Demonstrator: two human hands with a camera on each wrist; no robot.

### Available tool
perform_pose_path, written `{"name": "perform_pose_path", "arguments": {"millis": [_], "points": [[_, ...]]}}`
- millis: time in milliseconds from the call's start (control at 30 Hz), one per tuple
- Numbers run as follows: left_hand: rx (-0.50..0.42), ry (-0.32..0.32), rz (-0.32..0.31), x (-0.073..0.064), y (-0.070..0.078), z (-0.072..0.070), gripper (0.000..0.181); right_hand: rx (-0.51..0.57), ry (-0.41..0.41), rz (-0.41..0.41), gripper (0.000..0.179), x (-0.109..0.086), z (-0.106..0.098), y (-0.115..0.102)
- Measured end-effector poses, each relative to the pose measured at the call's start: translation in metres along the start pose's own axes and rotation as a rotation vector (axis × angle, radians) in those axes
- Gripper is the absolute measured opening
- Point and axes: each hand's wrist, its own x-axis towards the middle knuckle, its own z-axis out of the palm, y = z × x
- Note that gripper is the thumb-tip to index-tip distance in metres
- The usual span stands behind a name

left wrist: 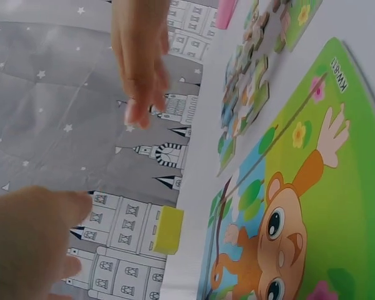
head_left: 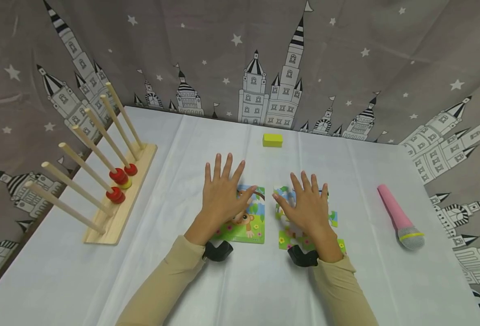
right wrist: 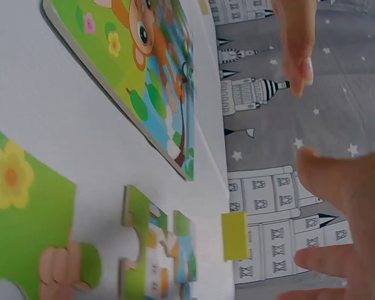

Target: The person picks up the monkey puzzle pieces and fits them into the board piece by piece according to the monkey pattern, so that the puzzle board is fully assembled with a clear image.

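Observation:
My left hand (head_left: 222,199), fingers spread and straight, hovers above a picture board (head_left: 257,226) with a cartoon monkey on green grass. It holds nothing. To its right, my right hand (head_left: 308,208) is spread in the same way over several loose jigsaw pieces (head_left: 283,241) and also holds nothing. The left wrist view shows the monkey board (left wrist: 312,206) flat on the table with both hands raised above it. Separate jigsaw pieces (right wrist: 25,219) lie near the board in the right wrist view. My hands cover part of the board and pieces in the head view.
A yellow block (head_left: 273,140) sits toward the back of the white-covered table (head_left: 240,290). At the left stands a wooden peg rack (head_left: 131,199) with red and yellow rings (head_left: 116,195). A pink toy microphone (head_left: 398,215) lies at the right. A grey castle-print curtain (head_left: 207,27) hangs behind.

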Motion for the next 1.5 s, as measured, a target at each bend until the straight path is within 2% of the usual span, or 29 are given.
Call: {"name": "perform_pose_path", "arguments": {"millis": [133,267,367,500,633,767,867,967,1133,1267,1367,1500], "points": [[-0.043,0.025,0.005,-0.008,-0.005,-0.005,0.061,0.073,0.099,-0.026,0.063,0.002,0.003,0.002],[-0.098,0.031,0.002,-0.023,-0.02,-0.008,0.055,0.16,0.176,-0.034,0.047,0.005,0.008,0.005],[-0.156,-0.006,-0.013,-0.035,-0.037,-0.007,0.056,0.229,0.197,-0.031,0.039,0.007,0.013,0.008],[-0.295,-0.08,-0.037,-0.053,-0.062,-0.001,0.06,0.331,0.181,-0.017,0.033,0.012,0.019,0.012],[-0.414,-0.146,-0.037,-0.068,-0.081,0.009,0.07,0.391,0.139,-0.012,0.032,0.019,0.024,0.016],[-0.443,-0.167,0.013,-0.076,-0.088,0.019,0.089,0.412,0.101,-0.013,0.034,0.028,0.027,0.016],[-0.421,-0.176,0.042,-0.079,-0.089,0.023,0.101,0.42,0.063,0.002,0.036,0.035,0.026,0.016],[-0.39,-0.19,0.05,-0.081,-0.09,0.024,0.106,0.413,0.002,0.015,0.037,0.042,0.025,0.015],[-0.36,-0.208,0.039,-0.083,-0.09,0.024,0.107,0.374,-0.167,0.024,0.041,0.05,0.02,0.016],[-0.358,-0.199,0.041,-0.083,-0.09,0.024,0.106,0.342,-0.297,0.0,0.044,0.055,0.015,0.019],[-0.362,-0.183,0.047,-0.083,-0.09,0.025,0.106,0.324,-0.344,-0.016,0.048,0.058,0.013,0.02],[-0.367,-0.185,0.047,-0.083,-0.09,0.025,0.107,0.31,-0.355,-0.017,0.051,0.06,0.014,0.022]]}}
